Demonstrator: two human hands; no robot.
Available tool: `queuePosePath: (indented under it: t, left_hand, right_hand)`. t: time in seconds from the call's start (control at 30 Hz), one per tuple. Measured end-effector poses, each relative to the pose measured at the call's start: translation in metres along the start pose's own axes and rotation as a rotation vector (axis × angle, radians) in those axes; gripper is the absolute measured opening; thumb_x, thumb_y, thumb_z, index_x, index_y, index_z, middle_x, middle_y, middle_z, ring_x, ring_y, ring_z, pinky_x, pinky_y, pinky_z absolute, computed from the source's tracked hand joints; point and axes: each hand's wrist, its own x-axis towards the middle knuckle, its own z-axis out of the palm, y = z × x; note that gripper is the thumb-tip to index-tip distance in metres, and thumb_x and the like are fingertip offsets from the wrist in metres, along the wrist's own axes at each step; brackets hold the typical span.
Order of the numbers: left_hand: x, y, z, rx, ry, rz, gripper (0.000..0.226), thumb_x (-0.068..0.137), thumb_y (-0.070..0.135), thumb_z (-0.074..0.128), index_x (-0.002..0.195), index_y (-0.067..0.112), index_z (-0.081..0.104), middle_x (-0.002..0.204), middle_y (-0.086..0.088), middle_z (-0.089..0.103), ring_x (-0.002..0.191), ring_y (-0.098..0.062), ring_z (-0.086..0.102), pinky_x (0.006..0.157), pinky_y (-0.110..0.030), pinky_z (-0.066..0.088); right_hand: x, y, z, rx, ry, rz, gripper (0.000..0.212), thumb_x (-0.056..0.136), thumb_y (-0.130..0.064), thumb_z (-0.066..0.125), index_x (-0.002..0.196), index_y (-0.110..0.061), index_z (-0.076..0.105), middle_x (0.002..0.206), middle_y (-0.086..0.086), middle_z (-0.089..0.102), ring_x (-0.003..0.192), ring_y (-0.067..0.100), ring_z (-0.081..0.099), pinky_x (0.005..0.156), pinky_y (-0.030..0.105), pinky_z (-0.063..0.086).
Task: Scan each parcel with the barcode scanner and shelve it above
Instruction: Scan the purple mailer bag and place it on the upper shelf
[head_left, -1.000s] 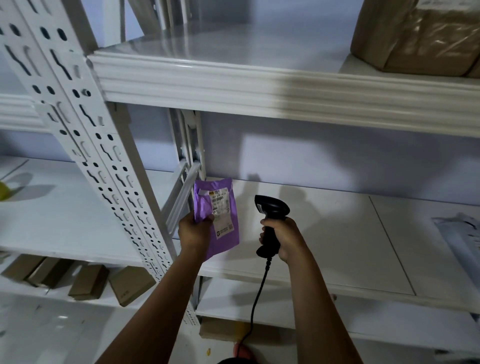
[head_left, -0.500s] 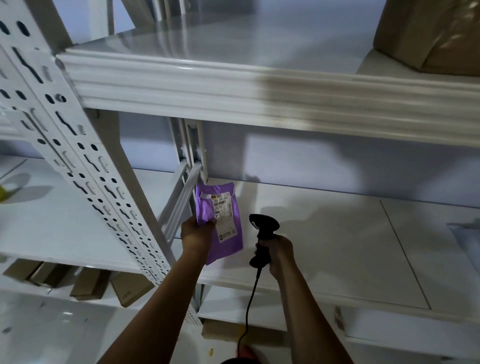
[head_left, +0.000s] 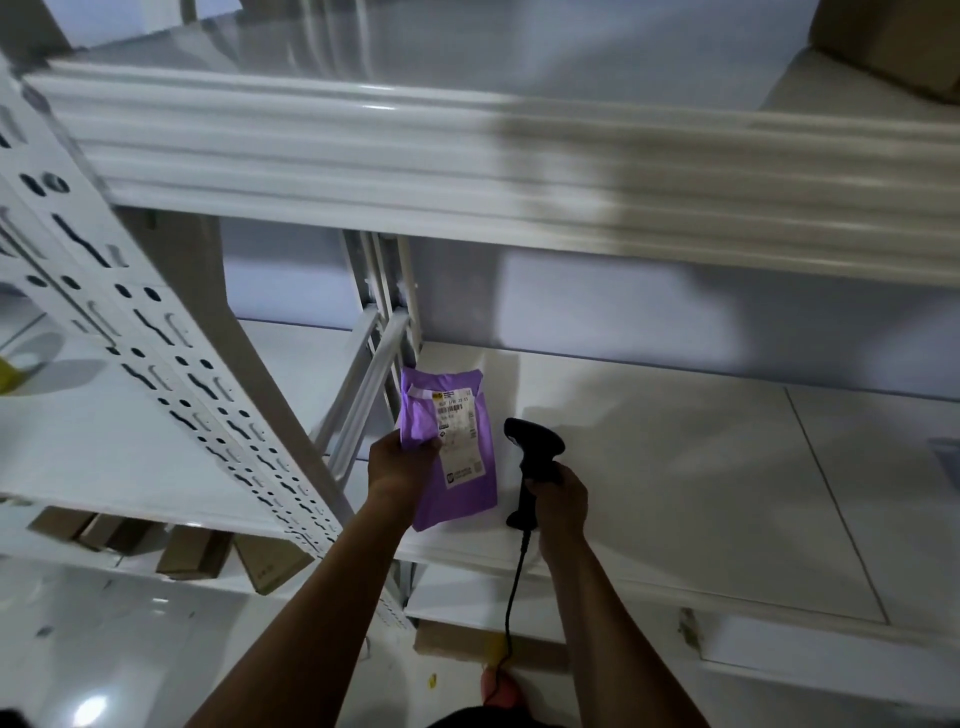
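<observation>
My left hand (head_left: 399, 462) grips the left edge of a purple mailer parcel (head_left: 460, 486), held upright over the middle shelf (head_left: 675, 467) with its white barcode label facing me. My right hand (head_left: 560, 493) is closed around the handle of a black barcode scanner (head_left: 535, 447), just right of the parcel, its head turned toward the label. The scanner's cable hangs down toward the floor. The upper shelf (head_left: 467, 156) runs across the view above both hands.
A perforated white upright (head_left: 156, 338) slants down the left side, close to my left arm. A brown box (head_left: 893, 41) sits on the upper shelf at far right. Several cardboard boxes (head_left: 187, 551) lie on the lower left shelf. Another grey parcel (head_left: 948, 457) shows at the right edge.
The view has swung to the right and closer. The scanner has moved nearer the parcel and lower. Both hands keep their grip.
</observation>
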Motion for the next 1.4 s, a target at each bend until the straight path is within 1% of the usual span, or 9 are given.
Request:
queuePosePath:
  t: [0.1, 0.23, 0.37, 0.47, 0.63, 0.77, 0.9, 1.1, 1.4]
  left_hand:
    - [0.0, -0.002, 0.001, -0.025, -0.026, -0.016, 0.021, 0.094, 0.006, 0.069, 0.115, 0.001, 0.071, 0.11, -0.021, 0.075, 0.098, -0.036, 0.072, 0.086, -0.045, 0.06]
    - [-0.005, 0.001, 0.004, -0.069, -0.061, -0.015, 0.013, 0.095, 0.005, 0.069, 0.107, 0.007, 0.071, 0.107, -0.018, 0.074, 0.093, -0.032, 0.072, 0.079, -0.04, 0.059]
    - [-0.013, 0.006, 0.005, -0.102, -0.097, -0.022, 0.01, 0.095, 0.006, 0.07, 0.099, 0.015, 0.069, 0.107, -0.016, 0.075, 0.098, -0.035, 0.072, 0.087, -0.047, 0.059]
    - [-0.021, 0.008, 0.004, -0.13, -0.131, 0.002, 0.013, 0.096, 0.004, 0.069, 0.096, 0.018, 0.068, 0.102, -0.012, 0.073, 0.089, -0.028, 0.071, 0.084, -0.043, 0.058]
    - [-0.043, 0.008, 0.001, -0.159, -0.237, 0.049, 0.023, 0.092, 0.006, 0.075, 0.113, 0.011, 0.073, 0.113, -0.01, 0.076, 0.1, -0.03, 0.073, 0.086, -0.045, 0.061]
    - [-0.067, 0.013, -0.001, -0.173, -0.326, 0.084, 0.026, 0.09, 0.009, 0.078, 0.115, 0.014, 0.073, 0.116, -0.009, 0.077, 0.104, -0.032, 0.074, 0.094, -0.051, 0.059]
    - [-0.089, 0.024, -0.004, -0.219, -0.405, 0.118, 0.021, 0.091, 0.005, 0.075, 0.108, 0.017, 0.074, 0.113, -0.009, 0.078, 0.1, -0.03, 0.076, 0.091, -0.046, 0.061]
    - [-0.128, 0.035, -0.004, -0.284, -0.52, 0.172, 0.024, 0.09, -0.003, 0.073, 0.11, 0.01, 0.075, 0.112, -0.009, 0.079, 0.102, -0.029, 0.076, 0.094, -0.047, 0.06]
    - [-0.184, 0.038, 0.027, -0.257, -0.607, 0.223, 0.029, 0.09, 0.004, 0.076, 0.118, 0.011, 0.074, 0.116, -0.007, 0.078, 0.105, -0.03, 0.076, 0.096, -0.049, 0.059]
  right_hand:
    - [0.001, 0.001, 0.0, -0.117, 0.017, -0.021, 0.02, 0.088, 0.001, 0.061, 0.079, -0.017, 0.064, 0.079, 0.007, 0.066, 0.077, 0.026, 0.062, 0.074, 0.035, 0.048]
    - [0.008, 0.008, -0.003, -0.413, 0.069, -0.06, 0.007, 0.093, -0.01, 0.062, 0.095, -0.006, 0.067, 0.095, 0.014, 0.071, 0.093, 0.033, 0.068, 0.085, 0.039, 0.054]
    - [-0.004, 0.004, -0.011, -0.518, 0.165, -0.056, 0.043, 0.096, -0.027, 0.064, 0.134, -0.007, 0.06, 0.129, 0.017, 0.065, 0.117, 0.034, 0.06, 0.105, 0.04, 0.044]
    - [-0.023, -0.013, -0.019, -0.347, 0.213, -0.106, 0.038, 0.097, -0.027, 0.063, 0.132, -0.01, 0.064, 0.13, 0.014, 0.065, 0.121, 0.033, 0.056, 0.101, 0.035, 0.044]
    - [-0.066, -0.05, -0.032, -0.035, 0.003, -0.182, 0.019, 0.091, -0.019, 0.061, 0.082, -0.026, 0.076, 0.086, -0.005, 0.075, 0.086, 0.02, 0.068, 0.075, 0.035, 0.052]
    - [-0.1, -0.063, -0.043, 0.061, -0.152, -0.242, 0.013, 0.098, -0.021, 0.065, 0.103, -0.024, 0.077, 0.097, -0.01, 0.078, 0.093, 0.014, 0.071, 0.072, 0.027, 0.049]
    - [-0.122, -0.067, -0.063, 0.056, -0.09, -0.272, 0.015, 0.094, -0.013, 0.065, 0.096, -0.024, 0.075, 0.102, -0.003, 0.077, 0.097, 0.021, 0.07, 0.072, 0.028, 0.051]
    - [-0.159, -0.069, -0.097, 0.205, -0.028, -0.381, 0.019, 0.094, -0.005, 0.069, 0.091, -0.022, 0.076, 0.09, -0.009, 0.079, 0.082, 0.006, 0.072, 0.066, 0.023, 0.054]
    - [-0.194, -0.072, -0.168, 0.28, 0.005, -0.448, 0.011, 0.095, -0.006, 0.069, 0.097, -0.015, 0.073, 0.094, -0.003, 0.08, 0.09, 0.019, 0.077, 0.068, 0.026, 0.06]
